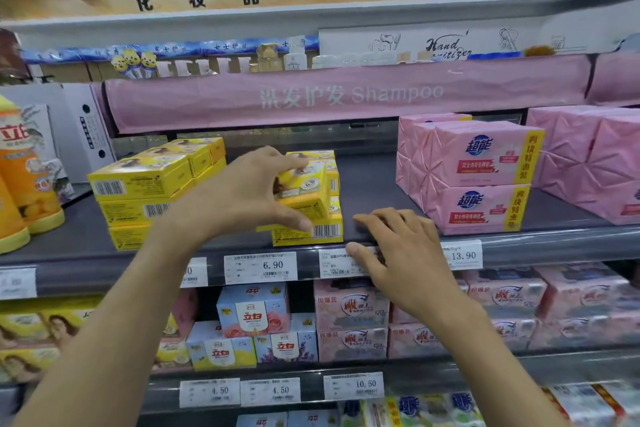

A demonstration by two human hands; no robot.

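Observation:
My left hand (242,194) grips a yellow soap box (306,192), tilted, above a small stack of the same yellow boxes (311,232) on the dark shelf (374,191). Fingers lie over the box's top and the thumb sits under its front. My right hand (398,246) rests on the shelf's front edge, fingers spread flat on the shelf board and thumb over a price tag (334,263). It holds nothing. A larger pile of yellow boxes (152,184) stands to the left.
Pink soap packs (481,177) are stacked at the right of the shelf, orange bottles (24,177) at far left. A pink "Shampoo" banner (346,94) hangs above. Lower shelves hold blue and pink soap boxes (256,315). Price tags (261,267) line the shelf edges.

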